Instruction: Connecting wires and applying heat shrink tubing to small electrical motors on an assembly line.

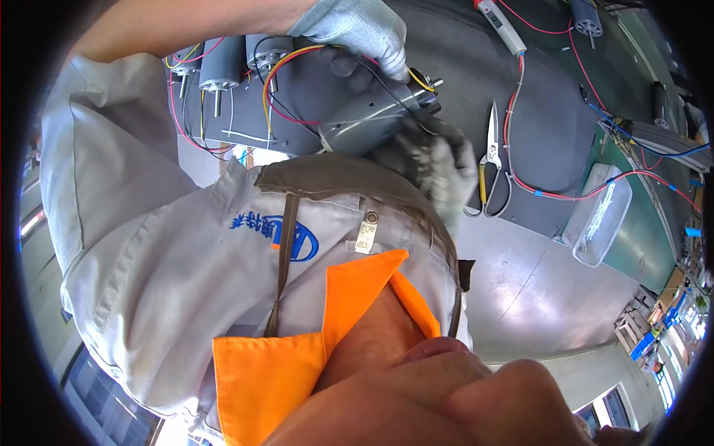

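Note:
A grey cylindrical electric motor (pixel 364 123) lies on the dark work surface close to my body, its short metal shaft toward the right. My left hand (pixel 361 33), in a pale glove with dark fingertips, reaches over from the far side, fingers bent against the motor near its shaft end. A yellow wire (pixel 422 80) and a black wire (pixel 383 85) run by these fingers. Close to the motor's near right side is my right hand (pixel 442 163), also gloved. Motion smears its fingers, so what they hold is unclear. Red and yellow leads (pixel 269 82) loop to the motor's left.
More motors (pixel 221 67) with loose wires stand at the left. Right of my hands lie scissors (pixel 491 160) and a white pen-like tool (pixel 502 28) on a red-and-grey cable. A clear plastic tray (pixel 601 215) holding thin white strips sits farther right. Another motor (pixel 586 18) lies at the far right.

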`<action>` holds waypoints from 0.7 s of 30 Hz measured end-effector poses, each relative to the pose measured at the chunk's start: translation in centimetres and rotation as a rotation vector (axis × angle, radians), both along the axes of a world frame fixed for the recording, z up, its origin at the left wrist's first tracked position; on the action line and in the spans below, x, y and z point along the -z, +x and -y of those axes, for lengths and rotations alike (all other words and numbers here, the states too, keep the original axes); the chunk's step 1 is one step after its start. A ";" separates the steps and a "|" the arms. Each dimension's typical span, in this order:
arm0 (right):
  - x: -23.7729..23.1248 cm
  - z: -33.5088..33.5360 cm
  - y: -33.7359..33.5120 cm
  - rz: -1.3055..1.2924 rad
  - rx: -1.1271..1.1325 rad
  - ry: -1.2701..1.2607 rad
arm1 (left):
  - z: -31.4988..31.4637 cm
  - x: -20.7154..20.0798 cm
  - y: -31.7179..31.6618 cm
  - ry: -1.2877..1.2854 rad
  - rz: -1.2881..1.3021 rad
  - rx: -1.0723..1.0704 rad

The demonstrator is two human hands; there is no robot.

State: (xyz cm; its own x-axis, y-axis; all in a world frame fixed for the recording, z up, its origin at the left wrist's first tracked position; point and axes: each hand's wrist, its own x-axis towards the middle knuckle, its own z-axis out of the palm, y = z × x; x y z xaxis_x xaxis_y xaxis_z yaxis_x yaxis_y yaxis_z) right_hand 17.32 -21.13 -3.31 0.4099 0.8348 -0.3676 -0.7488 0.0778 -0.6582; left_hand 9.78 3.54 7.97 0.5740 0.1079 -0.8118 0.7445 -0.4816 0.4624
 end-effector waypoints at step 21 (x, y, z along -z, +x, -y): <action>1.3 -4.2 2.0 0.151 0.177 0.195 | 6.8 7.1 -2.5 0.200 0.715 -0.579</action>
